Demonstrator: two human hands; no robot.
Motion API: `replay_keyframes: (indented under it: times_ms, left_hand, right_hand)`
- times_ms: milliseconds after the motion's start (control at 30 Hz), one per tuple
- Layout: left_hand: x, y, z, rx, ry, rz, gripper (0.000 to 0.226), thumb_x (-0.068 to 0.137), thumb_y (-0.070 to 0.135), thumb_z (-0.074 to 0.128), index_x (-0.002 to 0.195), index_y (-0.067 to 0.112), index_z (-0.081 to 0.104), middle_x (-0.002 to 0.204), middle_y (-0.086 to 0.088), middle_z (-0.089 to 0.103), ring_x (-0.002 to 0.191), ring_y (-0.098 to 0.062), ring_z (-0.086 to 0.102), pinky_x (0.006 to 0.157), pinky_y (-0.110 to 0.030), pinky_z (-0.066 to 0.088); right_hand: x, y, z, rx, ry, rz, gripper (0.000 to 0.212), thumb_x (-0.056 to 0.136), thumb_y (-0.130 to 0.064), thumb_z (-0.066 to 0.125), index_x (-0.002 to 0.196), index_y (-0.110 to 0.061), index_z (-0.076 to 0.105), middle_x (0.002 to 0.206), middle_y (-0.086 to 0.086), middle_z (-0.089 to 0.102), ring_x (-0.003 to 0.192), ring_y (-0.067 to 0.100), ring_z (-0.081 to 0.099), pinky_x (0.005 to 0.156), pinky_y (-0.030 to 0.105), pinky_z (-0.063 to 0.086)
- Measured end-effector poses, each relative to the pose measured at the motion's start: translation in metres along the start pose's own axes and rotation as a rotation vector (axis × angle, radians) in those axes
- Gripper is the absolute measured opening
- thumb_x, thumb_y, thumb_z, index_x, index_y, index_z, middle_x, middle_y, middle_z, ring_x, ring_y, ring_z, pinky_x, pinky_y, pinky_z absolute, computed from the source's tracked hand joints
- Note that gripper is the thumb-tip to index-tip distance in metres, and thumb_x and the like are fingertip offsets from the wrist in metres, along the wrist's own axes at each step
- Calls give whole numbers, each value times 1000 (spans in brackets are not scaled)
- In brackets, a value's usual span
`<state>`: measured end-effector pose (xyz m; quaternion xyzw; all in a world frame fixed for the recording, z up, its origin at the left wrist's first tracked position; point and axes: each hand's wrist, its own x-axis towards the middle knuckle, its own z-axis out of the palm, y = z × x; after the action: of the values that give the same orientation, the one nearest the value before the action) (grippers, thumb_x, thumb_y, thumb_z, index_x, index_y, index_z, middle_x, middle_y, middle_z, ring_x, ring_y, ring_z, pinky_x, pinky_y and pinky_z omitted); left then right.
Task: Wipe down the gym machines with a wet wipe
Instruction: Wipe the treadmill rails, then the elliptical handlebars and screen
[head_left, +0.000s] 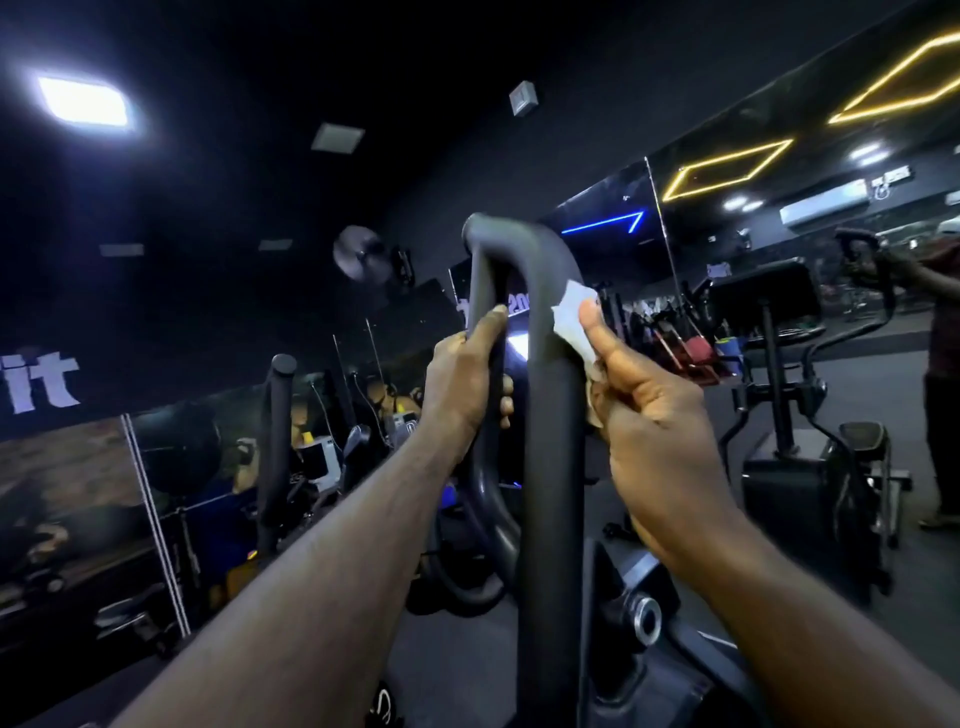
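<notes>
L hand curls fingers round the looped handlebar, prob. steadying it, while R hand pinches wet wipe against its tube.

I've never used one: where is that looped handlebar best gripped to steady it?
Probably the left upright of the handlebar, below the top bend, from the left, as the left hand does: the tube is straight and slim enough to wrap, leaving the right upright for the right hand and wipe.
</notes>
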<state>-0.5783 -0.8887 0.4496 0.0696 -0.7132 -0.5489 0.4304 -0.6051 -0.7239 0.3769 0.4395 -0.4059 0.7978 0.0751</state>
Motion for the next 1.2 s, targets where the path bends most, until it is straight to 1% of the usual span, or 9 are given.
replay_keyframes:
  times_ms: [133,267,367,400,500,733,867,1033,1200]
  left_hand:
    - [-1,-3,-2,45,25,3,66,92,74,57,90,9,65,64,-14,62,48,-26,57,47,-33,48]
    - [-1,-13,-10,82,-31,63,68,95,78,49,91,11,58,65,-12,65,51,-25,63,52,-35,54]
    - [-3,-18,-13,93,-80,107,62,97,76,47,87,15,54,63,-8,64,49,-22,63,52,-35,55]
    - [-3,-18,-15,86,-91,117,60,99,74,47,88,16,54,63,-7,64,49,-21,63,51,-35,56]
    - [-2,-24,-18,90,-106,134,64,96,77,49,99,13,58,71,-7,70,52,-21,68,57,-42,63]
    - [-10,-46,-26,-20,-166,154,57,99,69,52,103,13,60,79,-10,71,45,-11,65,43,-25,50]
    - [-8,-48,-25,-90,-198,142,61,95,75,53,106,15,62,82,-12,73,51,-19,70,46,-31,54]
    - [-16,-54,-30,-140,-206,116,54,94,72,57,101,19,62,81,-7,71,53,-19,69,49,-39,60]
    - [-28,-60,-33,-221,-232,78,45,99,58,64,105,13,62,72,4,66,46,-8,64,43,-28,54]
  right_hand:
    - [16,-12,7,4,47,33,58,105,10,40,149,-25,55,140,-12,65,131,8,60,114,42,48]
    - [-17,-2,23,-164,139,30,63,107,3,42,145,-44,56,122,-16,73,106,15,72,95,57,59]
    - [-70,19,27,-278,175,21,71,103,10,44,141,-47,59,110,-17,71,92,2,64,74,31,63]
    - [-79,22,28,-255,184,20,71,102,13,44,142,-43,59,116,-16,71,99,1,66,79,24,60]
    - [-64,19,28,-198,211,40,70,100,18,41,149,-30,56,136,-6,69,128,16,63,108,40,52]
    - [-121,35,53,-290,398,158,61,99,16,43,136,-24,68,127,8,74,116,26,69,103,49,55]
    - [-129,34,47,-378,429,124,63,95,22,44,135,-21,68,124,8,75,110,19,70,89,30,59]
    - [-137,29,64,-1095,554,-255,34,99,-3,66,128,-19,74,115,-10,77,102,-2,70,91,24,57]
    - [-208,35,70,-1573,339,-431,36,90,8,73,120,-12,78,131,5,71,119,12,69,103,21,51]
